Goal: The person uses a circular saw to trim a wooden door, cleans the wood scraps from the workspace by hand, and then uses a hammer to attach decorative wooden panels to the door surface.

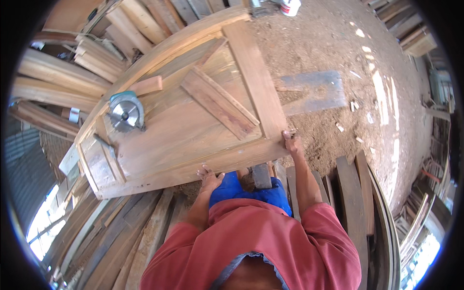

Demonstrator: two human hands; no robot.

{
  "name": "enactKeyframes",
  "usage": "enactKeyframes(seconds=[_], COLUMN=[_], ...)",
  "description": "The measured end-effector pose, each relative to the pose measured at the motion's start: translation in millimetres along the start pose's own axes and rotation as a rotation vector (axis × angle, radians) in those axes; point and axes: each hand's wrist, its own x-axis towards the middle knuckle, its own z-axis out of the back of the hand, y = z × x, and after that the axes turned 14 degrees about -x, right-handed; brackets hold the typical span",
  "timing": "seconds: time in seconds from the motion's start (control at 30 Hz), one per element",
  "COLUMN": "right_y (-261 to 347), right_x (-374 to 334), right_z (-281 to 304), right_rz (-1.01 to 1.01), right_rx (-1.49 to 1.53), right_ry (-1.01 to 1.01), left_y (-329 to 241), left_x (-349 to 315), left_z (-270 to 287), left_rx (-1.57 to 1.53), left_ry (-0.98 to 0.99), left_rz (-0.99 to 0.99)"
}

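A large wooden door panel (179, 137) lies before me, its near edge close to my legs. My right hand (293, 143) has its fingers closed round the panel's near right corner. Further left, my left hand (210, 180) rests at the near edge, fingers apart and their tips on the wood. Upon the panel sits a teal circular saw (126, 112), its round blade facing up. A wood block (147, 86) lies by the saw, and a flat wood piece (220, 104) lies slantwise near the right end. A dark-handled tool (104, 144) rests toward the left end.
Stacked planks (63, 72) fill the far left, and more boards (130, 232) lie beside and behind me. A grey board (314, 92) is on the sawdust-covered ground (328, 140) to the right, among wood scraps. A white bucket (290, 7) stands at the far side.
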Motion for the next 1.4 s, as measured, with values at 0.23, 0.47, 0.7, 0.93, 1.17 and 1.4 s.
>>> enactKeyframes(seconds=[0.23,0.47,0.7,0.93,1.17,1.4], right_y=[-27.1,74.3,225.8,267.0,263.0,293.6], right_x=[2.8,-27.3,-14.5,-38.6,-137.9,-61.5], right_z=[-9.4,6.5,-62.2,-87.4,-120.3,-113.7], right_rz=[-0.084,-0.008,0.135,0.19,0.529,0.617], right_rx=[0.431,-0.572,-0.776,-0.962,-1.053,-0.877], right_ry=[0.265,-0.04,-0.021,0.231,0.648,0.46], left_y=[11.1,22.5,6.4,64.1,220.6,287.6], left_x=[1.6,-24.0,-24.0,-25.8,19.2,107.1], left_z=[-7.7,-11.4,24.6,13.2,116.4,178.6], left_rx=[0.024,0.076,0.084,0.049,-0.365,-0.853], left_ry=[-0.037,-0.11,0.094,-0.012,-0.616,-0.921], left_rz=[-0.008,-0.085,-0.163,-0.347,0.384,0.938])
